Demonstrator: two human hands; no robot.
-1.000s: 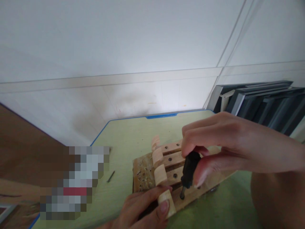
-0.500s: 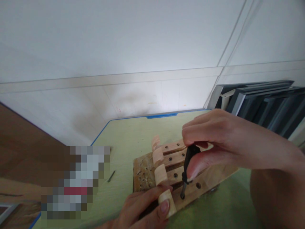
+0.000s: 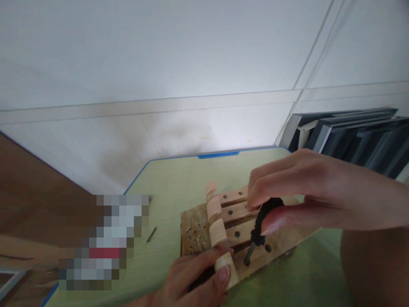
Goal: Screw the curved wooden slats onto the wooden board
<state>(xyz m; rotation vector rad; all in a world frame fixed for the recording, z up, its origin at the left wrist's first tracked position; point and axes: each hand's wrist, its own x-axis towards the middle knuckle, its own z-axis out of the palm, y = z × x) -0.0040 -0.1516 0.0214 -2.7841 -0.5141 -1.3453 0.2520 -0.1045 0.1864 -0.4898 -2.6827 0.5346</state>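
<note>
A black-handled screwdriver (image 3: 268, 209) is gripped in my right hand (image 3: 297, 192), its shaft slanting down and left. The tip rests at a screw hole in the nearest slat of a slatted wooden piece (image 3: 238, 234), whose slats end in curved tips. Dark screws show in the other slats. My left hand (image 3: 198, 277) pinches the rounded end of the nearest slat between thumb and fingers. Under the curved ends lies a rough, scarred wooden block (image 3: 194, 232).
A single loose screw (image 3: 151, 234) lies on the pale green table (image 3: 169, 183), left of the wood. A blurred-out object (image 3: 108, 243) sits at the table's left edge. Dark flat panels (image 3: 354, 136) lean at the right, by the white wall (image 3: 179, 51).
My right hand has turned the screwdriver, and its handle now tilts further to the right. The tip stays at the same hole. My left hand keeps its hold.
</note>
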